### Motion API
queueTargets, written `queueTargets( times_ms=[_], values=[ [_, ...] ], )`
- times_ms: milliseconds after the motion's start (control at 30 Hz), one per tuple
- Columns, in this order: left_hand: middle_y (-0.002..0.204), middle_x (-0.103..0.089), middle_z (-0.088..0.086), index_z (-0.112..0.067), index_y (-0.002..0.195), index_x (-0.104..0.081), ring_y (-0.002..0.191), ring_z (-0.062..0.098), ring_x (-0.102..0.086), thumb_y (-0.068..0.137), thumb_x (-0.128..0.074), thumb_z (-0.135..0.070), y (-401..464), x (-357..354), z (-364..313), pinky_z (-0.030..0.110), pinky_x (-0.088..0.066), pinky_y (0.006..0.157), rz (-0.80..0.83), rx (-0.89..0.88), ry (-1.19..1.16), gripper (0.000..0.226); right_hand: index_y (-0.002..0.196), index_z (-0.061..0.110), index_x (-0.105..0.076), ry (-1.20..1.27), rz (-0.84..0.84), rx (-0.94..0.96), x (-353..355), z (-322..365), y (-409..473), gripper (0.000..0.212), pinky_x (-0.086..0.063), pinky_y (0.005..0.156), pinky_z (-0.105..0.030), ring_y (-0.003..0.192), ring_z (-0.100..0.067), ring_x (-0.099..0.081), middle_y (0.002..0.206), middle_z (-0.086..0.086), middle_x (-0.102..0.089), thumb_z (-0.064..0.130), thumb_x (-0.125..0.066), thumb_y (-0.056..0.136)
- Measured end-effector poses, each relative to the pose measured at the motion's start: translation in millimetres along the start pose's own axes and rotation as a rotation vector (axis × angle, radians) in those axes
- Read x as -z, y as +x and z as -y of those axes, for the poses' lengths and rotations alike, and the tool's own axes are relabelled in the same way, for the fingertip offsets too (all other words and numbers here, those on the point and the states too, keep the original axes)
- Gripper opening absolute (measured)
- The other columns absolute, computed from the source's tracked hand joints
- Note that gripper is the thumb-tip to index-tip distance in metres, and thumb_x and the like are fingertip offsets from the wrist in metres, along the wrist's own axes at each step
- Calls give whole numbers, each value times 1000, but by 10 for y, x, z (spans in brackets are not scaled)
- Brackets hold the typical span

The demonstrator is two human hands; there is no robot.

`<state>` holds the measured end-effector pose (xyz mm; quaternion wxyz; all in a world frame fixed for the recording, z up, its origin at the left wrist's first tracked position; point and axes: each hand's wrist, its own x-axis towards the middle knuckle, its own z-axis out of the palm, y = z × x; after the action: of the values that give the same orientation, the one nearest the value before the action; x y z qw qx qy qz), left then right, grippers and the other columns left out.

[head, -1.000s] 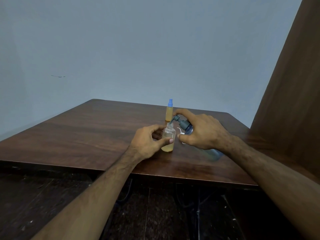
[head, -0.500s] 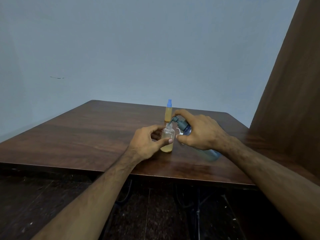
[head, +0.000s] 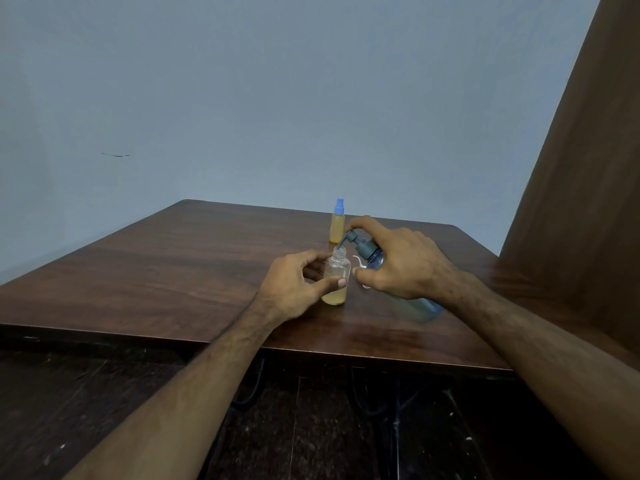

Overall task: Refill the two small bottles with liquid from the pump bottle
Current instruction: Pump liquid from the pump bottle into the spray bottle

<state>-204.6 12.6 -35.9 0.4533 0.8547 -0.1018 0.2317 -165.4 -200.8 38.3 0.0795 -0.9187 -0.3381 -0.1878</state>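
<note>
An uncapped small clear bottle [head: 335, 282] stands on the wooden table [head: 166, 271], holding yellowish liquid to roughly two thirds. My left hand [head: 294, 289] grips it between thumb and fingers. My right hand [head: 401, 261] holds the blue pump bottle [head: 374, 261] tilted toward the left, with a finger on the dark pump head [head: 356, 239]. The pump's nozzle points down into the small bottle's open neck. A second small bottle [head: 337, 225] with a blue cap and yellow liquid stands just behind them.
A small white piece [head: 358, 261] lies on the table between the two bottles in hand. A brown wooden panel [head: 571, 202] rises at the right. The table's front edge [head: 207, 341] is near me, with dark floor below.
Both hands and the bottles stay almost where they were. The pump head seems slightly raised compared with a second ago.
</note>
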Motion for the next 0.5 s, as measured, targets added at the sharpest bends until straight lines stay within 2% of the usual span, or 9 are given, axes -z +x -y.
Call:
queueTargets(
  times_ms=[167,267,367,500],
  values=[
    [108,-73,-12,-27,130,-66,93,-1,-69,77,-82,-51,0,-2,-7,18,-58,84,-1,4,-5,61,145,47,-32,-3,3,-3,-2,-8,-20,65,-44,62,-31,71,-20,-62,88,3,-69,49,-69,91],
    [106,-73,-14,-29,129,-67,91,-3,-68,77,-82,-51,-4,-3,-15,16,-57,83,-2,7,-4,59,141,44,-34,-27,22,5,-15,-4,-27,60,-39,56,-29,69,-20,-61,84,4,-65,46,-68,92],
    [107,-73,-14,-28,129,-67,92,-1,-68,77,-82,-50,-5,-3,-21,15,-56,81,2,6,-5,59,136,44,-36,-13,15,10,-19,8,-25,55,-39,57,-29,71,-23,-62,84,5,-66,47,-68,91],
    [109,-73,-10,-25,131,-66,94,2,-69,77,-83,-48,-10,-3,-27,24,-59,87,0,9,-21,61,137,50,-32,54,-15,-8,-32,-6,-27,61,-39,56,-27,66,-18,-61,79,8,-64,48,-70,89]
  ],
)
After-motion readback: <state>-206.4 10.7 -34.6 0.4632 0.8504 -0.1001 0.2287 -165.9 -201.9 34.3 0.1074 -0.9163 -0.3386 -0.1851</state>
